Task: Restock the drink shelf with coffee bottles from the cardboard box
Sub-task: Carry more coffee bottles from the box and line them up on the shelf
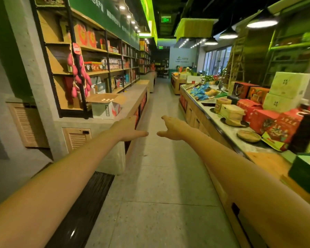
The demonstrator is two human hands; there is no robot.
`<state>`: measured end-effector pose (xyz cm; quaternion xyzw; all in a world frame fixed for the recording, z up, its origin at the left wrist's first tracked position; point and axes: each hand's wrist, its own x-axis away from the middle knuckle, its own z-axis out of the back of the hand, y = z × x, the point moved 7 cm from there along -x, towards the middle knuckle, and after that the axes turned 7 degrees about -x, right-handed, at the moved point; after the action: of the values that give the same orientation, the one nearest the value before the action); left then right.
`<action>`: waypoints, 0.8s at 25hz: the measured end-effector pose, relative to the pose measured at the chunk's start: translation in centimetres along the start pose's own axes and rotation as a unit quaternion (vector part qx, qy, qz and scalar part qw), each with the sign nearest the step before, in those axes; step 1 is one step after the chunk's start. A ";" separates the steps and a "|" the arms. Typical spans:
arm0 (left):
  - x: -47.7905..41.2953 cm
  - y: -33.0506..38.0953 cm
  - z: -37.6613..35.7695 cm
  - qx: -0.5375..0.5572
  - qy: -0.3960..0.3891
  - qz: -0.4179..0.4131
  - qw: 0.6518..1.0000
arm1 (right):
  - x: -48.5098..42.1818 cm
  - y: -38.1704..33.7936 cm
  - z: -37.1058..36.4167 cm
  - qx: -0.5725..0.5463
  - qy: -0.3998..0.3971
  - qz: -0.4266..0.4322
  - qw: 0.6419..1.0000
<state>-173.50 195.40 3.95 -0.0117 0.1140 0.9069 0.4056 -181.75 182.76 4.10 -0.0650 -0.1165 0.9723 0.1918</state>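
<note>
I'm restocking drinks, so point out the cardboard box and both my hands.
cardboard box (104,109): head view, front wall.
left hand (128,128): head view, back of hand.
right hand (172,128): head view, back of hand.

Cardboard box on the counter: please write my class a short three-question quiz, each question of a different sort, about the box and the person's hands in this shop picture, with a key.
1. True or false: the left hand is holding a bottle.
2. Multiple choice: where does the open cardboard box stand? A) on the aisle floor B) on the grey counter on the person's left, below the shelves C) on the display table with the red gift boxes
3. Short answer: what shows inside the box's open top?

Key
1. False. Both the left hand and the right hand are empty, stretched forward over the aisle.
2. B.
3. A few pale round bottle caps.
</note>
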 end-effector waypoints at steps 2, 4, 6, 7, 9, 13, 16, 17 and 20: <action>-4.2 1.4 -1.5 -0.002 -0.006 -0.021 1.000 | -2.6 3.1 -0.1 0.012 0.002 -0.006 1.000; -8.7 2.6 -3.1 -0.001 -0.013 -0.033 0.999 | -5.8 6.2 -0.5 0.026 0.000 -0.014 1.000; -12.9 3.2 -4.4 -0.002 -0.021 -0.042 0.999 | -9.6 9.1 -1.2 0.033 -0.006 -0.031 0.999; -15.4 3.2 -5.1 -0.003 -0.024 -0.044 0.999 | -11.7 10.4 -1.5 0.036 -0.006 -0.041 0.998; -21.1 2.8 -6.2 -0.008 -0.027 -0.051 0.998 | -16.9 12.8 -1.7 0.047 -0.003 -0.057 0.997; -33.3 1.2 -7.4 -0.018 -0.039 -0.044 0.998 | -28.4 16.3 -1.9 0.055 -0.019 -0.062 0.996; -42.2 0.4 -7.8 -0.028 -0.045 -0.043 0.998 | -36.4 19.3 -1.0 0.040 -0.012 -0.061 0.997; -44.9 0.4 -8.1 -0.030 -0.048 -0.044 0.997 | -38.6 20.4 -0.8 0.034 -0.010 -0.063 0.997; -52.9 0.8 -9.8 -0.041 -0.056 -0.053 0.996 | -45.4 24.9 -0.6 0.022 -0.010 -0.076 0.997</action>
<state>-139.36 154.01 0.60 0.0169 0.0529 0.8873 0.4579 -148.83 142.88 1.02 -0.0418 -0.1015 0.9579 0.2653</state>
